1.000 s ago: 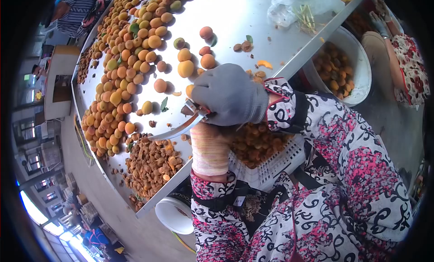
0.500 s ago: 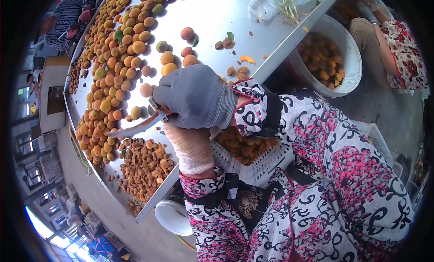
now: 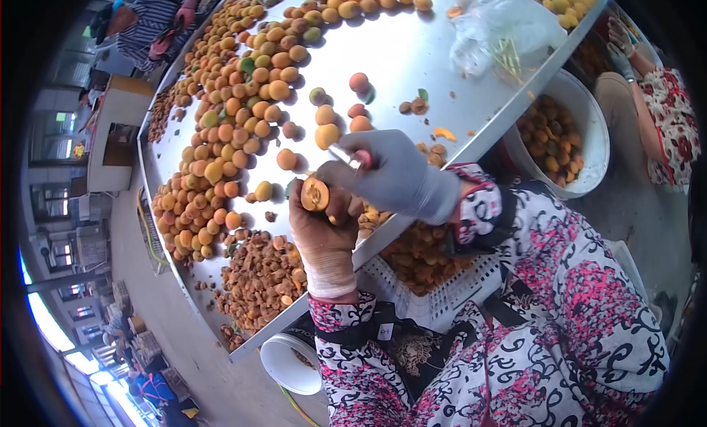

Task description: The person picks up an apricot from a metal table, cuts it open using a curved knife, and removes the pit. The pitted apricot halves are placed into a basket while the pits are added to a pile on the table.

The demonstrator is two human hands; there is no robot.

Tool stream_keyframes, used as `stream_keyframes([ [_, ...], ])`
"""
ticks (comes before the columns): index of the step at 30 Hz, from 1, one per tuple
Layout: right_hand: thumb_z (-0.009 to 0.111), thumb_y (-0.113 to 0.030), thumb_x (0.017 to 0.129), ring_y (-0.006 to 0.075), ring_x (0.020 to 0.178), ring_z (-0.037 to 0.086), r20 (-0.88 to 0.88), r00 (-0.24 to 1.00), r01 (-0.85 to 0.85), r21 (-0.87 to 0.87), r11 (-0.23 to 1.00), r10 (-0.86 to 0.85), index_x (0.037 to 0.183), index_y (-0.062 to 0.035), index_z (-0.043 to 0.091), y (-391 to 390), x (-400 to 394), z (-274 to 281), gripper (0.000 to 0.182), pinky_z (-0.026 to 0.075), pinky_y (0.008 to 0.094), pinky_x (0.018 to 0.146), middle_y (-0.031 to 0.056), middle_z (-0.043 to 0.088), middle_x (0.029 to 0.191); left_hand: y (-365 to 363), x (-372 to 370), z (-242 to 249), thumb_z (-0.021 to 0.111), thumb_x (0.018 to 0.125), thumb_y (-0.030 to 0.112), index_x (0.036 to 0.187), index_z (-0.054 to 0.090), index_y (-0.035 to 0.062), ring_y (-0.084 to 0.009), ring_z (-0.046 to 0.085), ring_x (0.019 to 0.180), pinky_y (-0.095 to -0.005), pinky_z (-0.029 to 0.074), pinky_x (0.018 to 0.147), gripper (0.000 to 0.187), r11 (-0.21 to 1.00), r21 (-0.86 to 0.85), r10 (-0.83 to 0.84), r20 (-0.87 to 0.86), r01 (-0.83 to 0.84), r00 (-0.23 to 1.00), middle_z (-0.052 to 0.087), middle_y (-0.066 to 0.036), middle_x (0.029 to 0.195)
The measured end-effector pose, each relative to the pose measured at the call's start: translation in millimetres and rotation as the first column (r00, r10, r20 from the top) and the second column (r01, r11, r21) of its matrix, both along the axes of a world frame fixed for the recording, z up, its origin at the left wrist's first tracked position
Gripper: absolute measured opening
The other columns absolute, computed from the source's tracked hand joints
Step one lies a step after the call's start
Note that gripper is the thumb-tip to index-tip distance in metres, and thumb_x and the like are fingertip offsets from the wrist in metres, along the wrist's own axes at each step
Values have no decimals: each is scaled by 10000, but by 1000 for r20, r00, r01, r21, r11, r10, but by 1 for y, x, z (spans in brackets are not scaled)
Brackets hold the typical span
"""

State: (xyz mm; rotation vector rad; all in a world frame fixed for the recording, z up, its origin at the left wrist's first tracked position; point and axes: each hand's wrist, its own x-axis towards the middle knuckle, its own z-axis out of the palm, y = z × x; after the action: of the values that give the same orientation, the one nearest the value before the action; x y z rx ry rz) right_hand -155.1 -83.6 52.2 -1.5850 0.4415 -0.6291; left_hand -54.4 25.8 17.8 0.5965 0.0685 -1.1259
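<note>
My left hand (image 3: pixel 324 232), in a stained glove, is closed around a cut apricot (image 3: pixel 315 195). The orange cut face with the brown pit in it points up. My right hand (image 3: pixel 401 169), in a grey glove, is right beside it, its fingers wrapped round a knife (image 3: pixel 364 159). A bit of the reddish handle and some of the blade show; the rest is hidden by the fingers. Whole apricots (image 3: pixel 221 151) lie in a long heap past my left hand. A pile of brown apricot pits (image 3: pixel 261 280) lies nearer, by the table edge.
The metal table (image 3: pixel 412 66) has a raised rim along my side. A crate of apricot halves (image 3: pixel 423 258) stands below it. A white bucket of apricots (image 3: pixel 552 140) is at right, another white bucket (image 3: pixel 291 364) below. Co-workers' hands (image 3: pixel 622 48) show at the right.
My two hands have drawn apart a little, so the cut apricot in my left hand now shows. The knife blade, earlier stretched out leftward, is now mostly hidden. The view has shifted.
</note>
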Motion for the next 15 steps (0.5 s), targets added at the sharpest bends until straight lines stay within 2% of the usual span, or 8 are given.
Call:
stream_keyframes([
  [1,676,-336,772,114,551,526,-127,986,-77,209,975,105,736,-29,588,-3,-1,2,321,421,251,546,34,545,587,3,4,-2,403,896,458,937,587,10,-108,363,430,-218,361,440,487,992,-95,-80,34,83,996,456,-22,547],
  [2,676,-336,772,114,551,526,-120,986,-85,207,975,112,736,-29,588,-5,-4,4,321,421,251,546,34,545,587,8,8,-3,403,896,458,937,587,10,-108,363,430,-218,361,440,487,992,-96,-73,41,77,996,456,-22,547],
  [4,576,-363,832,163,698,631,-521,756,-480,-32,876,395,764,-8,610,-8,-8,10,363,487,256,654,111,619,691,13,9,4,428,893,458,956,591,24,-109,371,448,-234,347,431,468,997,69,-54,147,45,988,449,-18,555],
  [7,570,-403,837,146,602,568,-489,770,-492,-44,870,410,879,-31,622,-8,-7,-1,378,465,300,663,35,576,624,6,-3,13,437,891,471,951,596,28,-118,371,460,-245,345,456,475,955,250,144,81,-160,986,447,-20,571],
  [8,564,-370,854,124,540,551,-127,881,-440,138,887,456,809,-26,591,-12,-3,-8,348,462,262,566,21,557,600,13,-2,9,443,894,467,949,588,34,-124,394,477,-256,341,458,460,999,43,-22,69,19,997,472,-31,604],
  [9,564,-370,854,124,540,551,-125,883,-436,135,890,452,809,-26,591,-18,-3,-1,348,462,262,566,21,557,600,13,-4,8,443,894,467,949,588,34,-124,394,477,-256,341,458,460,999,41,-26,72,23,997,472,-31,604],
  [12,541,-328,878,58,385,417,91,985,-174,589,789,149,674,-95,517,-29,-4,21,311,307,182,365,-16,471,526,11,-14,9,443,897,447,996,538,69,-114,392,483,-251,359,482,401,984,48,-179,216,172,960,464,-37,617],
  [15,541,-333,881,62,378,387,262,965,-170,611,773,6,616,-111,464,-30,-5,28,354,301,205,360,-30,416,490,6,-28,16,447,900,421,1021,514,88,-116,399,491,-253,376,506,360,978,152,-177,231,144,957,481,-43,668],
])
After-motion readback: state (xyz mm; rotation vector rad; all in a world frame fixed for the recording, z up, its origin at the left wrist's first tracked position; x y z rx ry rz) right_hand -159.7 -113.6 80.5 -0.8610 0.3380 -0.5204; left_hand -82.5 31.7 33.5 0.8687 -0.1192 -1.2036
